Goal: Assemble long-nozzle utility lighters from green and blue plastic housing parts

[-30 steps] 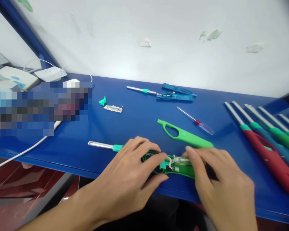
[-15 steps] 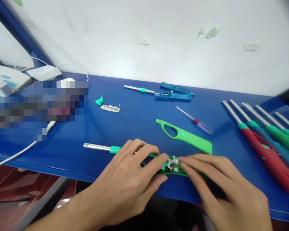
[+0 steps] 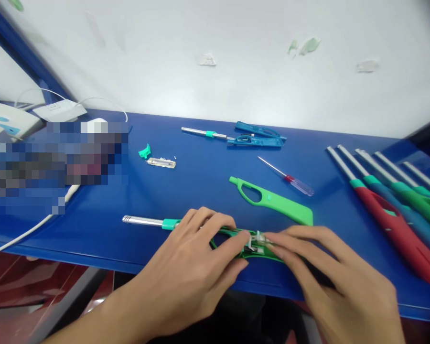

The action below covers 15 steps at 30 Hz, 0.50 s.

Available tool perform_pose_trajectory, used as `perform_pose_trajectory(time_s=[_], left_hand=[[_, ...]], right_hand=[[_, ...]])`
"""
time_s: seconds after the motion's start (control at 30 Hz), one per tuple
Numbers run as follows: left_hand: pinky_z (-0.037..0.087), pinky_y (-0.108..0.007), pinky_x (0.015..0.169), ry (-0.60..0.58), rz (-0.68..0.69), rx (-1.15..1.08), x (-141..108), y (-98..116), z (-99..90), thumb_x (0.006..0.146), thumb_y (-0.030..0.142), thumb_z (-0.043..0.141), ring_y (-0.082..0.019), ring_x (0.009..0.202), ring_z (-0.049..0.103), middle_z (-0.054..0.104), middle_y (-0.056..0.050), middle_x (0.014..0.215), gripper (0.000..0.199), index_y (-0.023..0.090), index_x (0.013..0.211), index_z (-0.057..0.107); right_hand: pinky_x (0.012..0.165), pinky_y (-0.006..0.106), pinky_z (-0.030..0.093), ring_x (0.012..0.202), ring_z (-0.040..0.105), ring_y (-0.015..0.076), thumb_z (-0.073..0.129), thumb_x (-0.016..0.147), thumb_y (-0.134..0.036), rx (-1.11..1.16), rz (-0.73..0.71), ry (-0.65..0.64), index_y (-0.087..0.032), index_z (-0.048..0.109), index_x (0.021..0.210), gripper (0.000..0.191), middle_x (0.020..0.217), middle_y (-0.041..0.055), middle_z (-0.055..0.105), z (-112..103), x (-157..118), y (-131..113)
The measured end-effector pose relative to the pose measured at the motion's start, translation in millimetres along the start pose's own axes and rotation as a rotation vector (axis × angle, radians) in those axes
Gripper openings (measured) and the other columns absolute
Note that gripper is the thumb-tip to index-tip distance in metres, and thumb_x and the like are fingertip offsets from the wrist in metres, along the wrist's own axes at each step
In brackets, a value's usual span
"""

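Observation:
Near the blue table's front edge lies an opened green gas lighter (image 3: 222,235), its metal barrel (image 3: 143,220) pointing left from a teal collar (image 3: 170,224). My left hand (image 3: 186,267) is closed over the middle of the lighter, its thumb and forefinger gripping the body beside a small white part. At the other end, my right hand (image 3: 338,274) pinches a clear fuel tank (image 3: 262,238) with its fingertips, at the open body half. The hand covers most of that tank. Just behind lies the loose light green shell half (image 3: 283,204), outer face up.
A screwdriver (image 3: 290,179) and an opened blue lighter (image 3: 254,140) lie farther back. Several lighters, including a red one (image 3: 397,229), line the right side. At left are another clear tank (image 3: 161,163), a teal piece (image 3: 145,152) and a white cable (image 3: 25,235).
The camera view has shifted slightly. My right fingertips and the clear tank have barely moved against the lighter; my left hand keeps its grip.

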<state>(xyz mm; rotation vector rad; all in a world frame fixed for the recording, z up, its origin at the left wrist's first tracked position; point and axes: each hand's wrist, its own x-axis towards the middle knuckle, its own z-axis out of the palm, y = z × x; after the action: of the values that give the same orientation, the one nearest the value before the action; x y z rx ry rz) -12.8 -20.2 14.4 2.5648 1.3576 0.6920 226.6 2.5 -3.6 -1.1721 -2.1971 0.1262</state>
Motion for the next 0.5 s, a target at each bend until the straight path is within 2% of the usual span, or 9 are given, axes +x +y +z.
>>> perform_pose_trajectory(time_s=[0.1, 0.23, 0.5], left_hand=[[0.049, -0.047, 0.089, -0.012, -0.007, -0.003, 0.1, -0.8, -0.2, 0.107, 0.024, 0.052, -0.026, 0.102, 0.054, 0.061, -0.009, 0.118, 0.023, 0.020, 0.127, 0.061], [0.048, -0.047, 0.091, -0.017, -0.003, -0.014, 1.0, -0.6, -0.3, 0.107, 0.024, 0.051, -0.026, 0.102, 0.053, 0.061, -0.009, 0.117, 0.023, 0.019, 0.128, 0.061], [0.046, -0.046, 0.093, -0.023, 0.006, -0.022, -0.2, 0.5, -1.6, 0.107, 0.025, 0.052, -0.025, 0.100, 0.051, 0.061, -0.009, 0.117, 0.024, 0.019, 0.129, 0.060]], right_hand=[[0.081, 0.017, 0.058, 0.097, 0.075, 0.0100, 0.056, 0.103, -0.022, 0.003, -0.001, -0.011, -0.034, 0.074, 0.115, 0.025, 0.113, -0.0037, 0.073, -1.1, -1.7, 0.4], [0.095, 0.019, 0.054, 0.097, 0.074, 0.0112, 0.064, 0.100, -0.021, 0.112, 0.063, 0.053, -0.033, 0.074, 0.105, 0.016, 0.106, -0.0060, 0.075, -3.7, 3.2, -4.2], [0.086, 0.023, 0.057, 0.086, 0.075, 0.0132, 0.063, 0.100, -0.023, 0.126, 0.101, 0.092, -0.031, 0.073, 0.099, 0.012, 0.097, -0.0065, 0.078, -2.8, 9.6, -8.1]])
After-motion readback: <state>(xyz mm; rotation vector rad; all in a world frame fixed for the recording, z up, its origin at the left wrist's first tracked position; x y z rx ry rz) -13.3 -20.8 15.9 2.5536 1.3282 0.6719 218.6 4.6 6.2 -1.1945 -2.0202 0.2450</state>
